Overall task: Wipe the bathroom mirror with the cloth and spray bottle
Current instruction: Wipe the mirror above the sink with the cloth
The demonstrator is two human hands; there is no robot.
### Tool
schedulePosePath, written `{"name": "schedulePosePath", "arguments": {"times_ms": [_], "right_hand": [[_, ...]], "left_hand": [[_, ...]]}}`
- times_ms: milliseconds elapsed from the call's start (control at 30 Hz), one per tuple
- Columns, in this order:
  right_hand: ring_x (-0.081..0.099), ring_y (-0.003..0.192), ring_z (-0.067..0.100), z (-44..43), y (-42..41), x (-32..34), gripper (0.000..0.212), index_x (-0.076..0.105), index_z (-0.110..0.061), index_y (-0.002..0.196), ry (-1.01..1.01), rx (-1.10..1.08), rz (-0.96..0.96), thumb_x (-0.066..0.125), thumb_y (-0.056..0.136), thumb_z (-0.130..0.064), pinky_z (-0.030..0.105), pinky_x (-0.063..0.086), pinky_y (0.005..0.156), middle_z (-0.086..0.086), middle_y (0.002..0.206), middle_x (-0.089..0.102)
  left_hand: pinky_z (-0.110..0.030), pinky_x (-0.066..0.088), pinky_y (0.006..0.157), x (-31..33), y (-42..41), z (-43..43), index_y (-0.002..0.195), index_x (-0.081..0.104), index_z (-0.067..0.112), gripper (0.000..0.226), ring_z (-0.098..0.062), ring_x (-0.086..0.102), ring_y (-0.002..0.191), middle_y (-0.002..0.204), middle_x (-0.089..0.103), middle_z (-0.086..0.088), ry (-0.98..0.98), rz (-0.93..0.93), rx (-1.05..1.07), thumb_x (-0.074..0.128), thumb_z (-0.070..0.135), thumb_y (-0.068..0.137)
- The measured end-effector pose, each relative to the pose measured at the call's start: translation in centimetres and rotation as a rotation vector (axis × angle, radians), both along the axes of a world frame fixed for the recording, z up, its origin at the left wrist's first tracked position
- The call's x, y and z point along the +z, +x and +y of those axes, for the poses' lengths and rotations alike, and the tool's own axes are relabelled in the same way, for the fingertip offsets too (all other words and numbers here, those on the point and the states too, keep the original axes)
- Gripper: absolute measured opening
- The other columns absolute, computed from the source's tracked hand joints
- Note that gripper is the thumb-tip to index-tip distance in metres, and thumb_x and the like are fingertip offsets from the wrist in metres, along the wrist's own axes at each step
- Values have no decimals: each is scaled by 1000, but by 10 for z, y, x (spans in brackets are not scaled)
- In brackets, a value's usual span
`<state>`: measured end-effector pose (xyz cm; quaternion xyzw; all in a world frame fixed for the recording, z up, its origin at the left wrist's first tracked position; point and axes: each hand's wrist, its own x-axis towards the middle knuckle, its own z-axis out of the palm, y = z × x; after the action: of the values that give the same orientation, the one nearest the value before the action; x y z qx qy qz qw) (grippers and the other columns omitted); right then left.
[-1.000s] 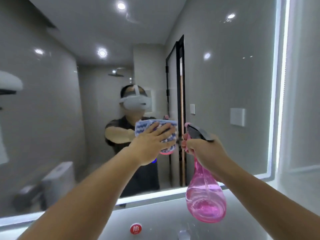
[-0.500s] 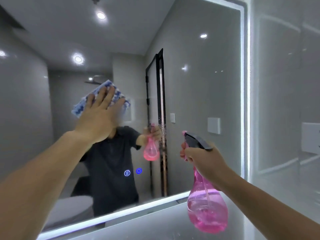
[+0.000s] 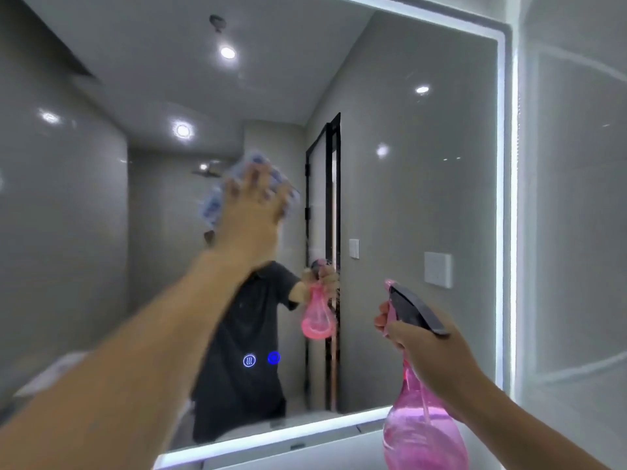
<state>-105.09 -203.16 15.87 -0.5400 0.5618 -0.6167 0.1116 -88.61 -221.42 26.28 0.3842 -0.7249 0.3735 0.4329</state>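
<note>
Head view: the left hand (image 3: 252, 212), pressing the blue cloth (image 3: 212, 201) flat on the mirror (image 3: 424, 198), had swept rightward since half a second earlier, so wiping continued; the right hand (image 3: 431, 351) gripped the pink spray bottle (image 3: 420, 432), near right.

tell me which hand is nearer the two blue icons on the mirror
Right. The right hand grips the spray bottle right of the icons; the left hand is far above them.

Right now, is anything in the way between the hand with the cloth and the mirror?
Nothing visible is. The left hand presses the blue and white cloth flat against the mirror, with only the cloth between them. The right hand holds the pink spray bottle lower and off to the right, clear of the wiping.
</note>
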Motion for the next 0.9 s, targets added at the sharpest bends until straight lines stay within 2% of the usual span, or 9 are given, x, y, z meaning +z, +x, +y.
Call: {"name": "schedulePosePath", "arguments": {"times_ms": [133, 200, 267, 333, 400, 533, 633, 767, 900], "right_hand": [[39, 35, 2, -8, -18, 0, 22, 48, -6, 55, -37, 105, -71, 51, 74, 6, 14, 31, 35, -7, 39, 44], [37, 35, 3, -11, -30, 0, 22, 48, -3, 55, -35, 139, -72, 53, 75, 5, 14, 31, 35, -7, 37, 42], [34, 40, 8, -13, -46, 0, 15, 49, 5, 61, -53, 166, -50, 55, 75, 3, 17, 30, 38, 0, 44, 42], [30, 37, 4, -13, -61, 2, 12, 47, 9, 64, -71, 204, -55, 53, 74, 7, 14, 28, 36, -1, 43, 40], [30, 42, 9, -12, -76, 3, 12, 44, 18, 74, -93, 229, -80, 51, 72, 8, 14, 27, 39, 9, 54, 41], [25, 50, 17, -10, -99, 2, 17, 40, 18, 77, -116, 273, -92, 51, 71, 6, 23, 23, 42, 10, 60, 32], [21, 43, 11, -13, -112, -1, 16, 38, 17, 71, -124, 297, -120, 51, 72, 8, 17, 21, 36, 6, 51, 24], [36, 43, 11, -18, -115, -5, 13, 47, 11, 59, -110, 367, -162, 48, 72, 11, 16, 28, 40, 14, 42, 36], [29, 28, 2, -18, -119, -9, 37, 40, -14, 49, -78, 408, -125, 47, 74, 13, 9, 26, 32, -11, 29, 35]], "left_hand": [[-51, -13, 113, -142, -82, 13, 138, 39, 33, 53, -25, 2, 145, 157, 21, -2, 60, -625, -152, 46, 23, 87], [-49, 7, 118, -186, -88, 21, 117, 59, 43, 46, -15, 39, 135, 140, 51, 10, 87, -900, -84, 59, 39, 71], [-44, 17, 117, -179, -83, 20, 119, 56, 46, 52, -11, 39, 134, 141, 49, 13, 93, -985, -74, 64, 40, 68], [-46, -6, 115, -142, -78, 11, 140, 31, 40, 67, -18, 5, 145, 156, 16, 4, 20, -876, -88, 59, 26, 81], [-40, -20, 112, -69, -77, -2, 145, 6, 36, 69, -21, -18, 143, 155, -13, 3, -113, -481, -78, 47, 20, 92], [-45, -3, 116, 55, -74, -6, 147, 16, 26, 54, -26, -7, 145, 159, -1, -9, -23, 61, 19, 36, 30, 97], [-48, -2, 115, 36, -110, -6, 146, 22, 26, 51, -29, -2, 145, 158, 5, -12, -52, 132, 10, 35, 28, 96], [-55, 16, 112, -115, -149, 9, 139, 24, 33, 79, -31, 17, 141, 151, 28, -9, -193, -467, -75, 68, 18, 75], [-52, 16, 110, -176, -114, 13, 134, 41, 39, 78, -19, 18, 140, 149, 36, 4, -84, -982, 19, 75, 33, 64]]}}
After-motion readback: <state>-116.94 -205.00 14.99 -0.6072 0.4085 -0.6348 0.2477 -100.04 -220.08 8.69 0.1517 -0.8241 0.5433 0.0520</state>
